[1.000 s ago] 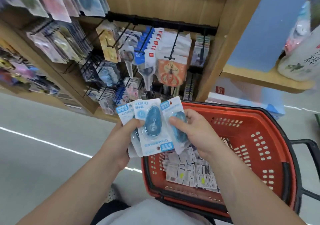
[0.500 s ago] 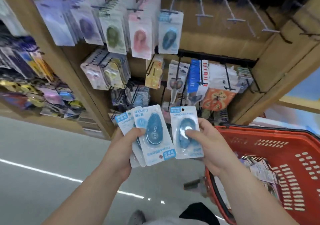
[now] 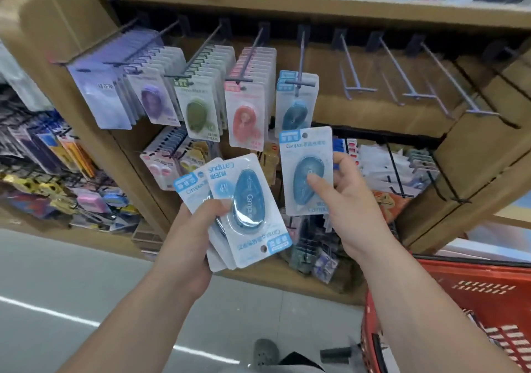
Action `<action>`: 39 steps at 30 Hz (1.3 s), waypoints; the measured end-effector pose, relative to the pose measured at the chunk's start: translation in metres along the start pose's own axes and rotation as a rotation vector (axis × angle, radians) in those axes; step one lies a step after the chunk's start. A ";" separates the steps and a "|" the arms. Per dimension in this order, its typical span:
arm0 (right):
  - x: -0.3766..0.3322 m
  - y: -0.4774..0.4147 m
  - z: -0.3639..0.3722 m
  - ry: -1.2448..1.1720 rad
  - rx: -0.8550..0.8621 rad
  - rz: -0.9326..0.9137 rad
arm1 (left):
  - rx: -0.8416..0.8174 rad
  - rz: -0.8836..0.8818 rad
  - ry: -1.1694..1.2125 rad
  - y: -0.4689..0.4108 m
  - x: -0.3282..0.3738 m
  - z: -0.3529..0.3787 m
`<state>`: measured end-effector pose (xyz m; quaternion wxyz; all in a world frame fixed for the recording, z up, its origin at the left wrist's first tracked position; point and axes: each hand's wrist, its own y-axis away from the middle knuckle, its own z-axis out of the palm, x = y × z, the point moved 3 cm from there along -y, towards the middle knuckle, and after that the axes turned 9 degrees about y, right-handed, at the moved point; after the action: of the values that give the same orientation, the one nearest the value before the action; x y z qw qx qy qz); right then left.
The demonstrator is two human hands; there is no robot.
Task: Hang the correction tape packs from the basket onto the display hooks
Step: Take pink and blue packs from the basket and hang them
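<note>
The left hand (image 3: 189, 237) clamps a fanned stack of blue blister-card correction tape packs (image 3: 253, 214). The right hand (image 3: 353, 206) pinches one single blue pack (image 3: 304, 154) just below the grey wire hook (image 3: 298, 83) at twelve o'clock. Missing its punch-hole could dislodge the hung packs (image 3: 296, 108). Bare hooks (image 3: 360, 89) at two o'clock leave room.

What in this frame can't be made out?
1. Head view: how many packs the stack in the left hand holds; the top one covers the rest.
2. Head view: what the basket holds; the frame edges cut most of it off.
3. Head view: small print on the pack in the right hand; blurred.
</note>
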<state>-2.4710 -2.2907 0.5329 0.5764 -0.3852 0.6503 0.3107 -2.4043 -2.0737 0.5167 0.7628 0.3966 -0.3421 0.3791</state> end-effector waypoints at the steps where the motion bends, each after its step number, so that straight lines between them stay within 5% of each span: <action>1: -0.004 -0.013 0.002 -0.004 0.002 -0.025 | 0.010 0.016 0.000 -0.005 0.004 0.002; 21: 0.009 -0.086 0.022 0.118 0.108 -0.130 | -0.041 0.026 -0.064 -0.072 0.022 0.019; 34: 0.018 -0.118 0.017 0.280 0.161 0.062 | -0.082 -0.002 -0.045 -0.081 0.025 0.022; 39: 0.011 -0.088 0.006 0.295 0.329 0.023 | -0.101 -0.006 -0.034 -0.078 0.023 0.025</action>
<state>-2.3928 -2.3317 0.5241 0.5266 -0.3197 0.7739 0.1471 -2.3326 -2.1200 0.5196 0.7771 0.3650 -0.3727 0.3521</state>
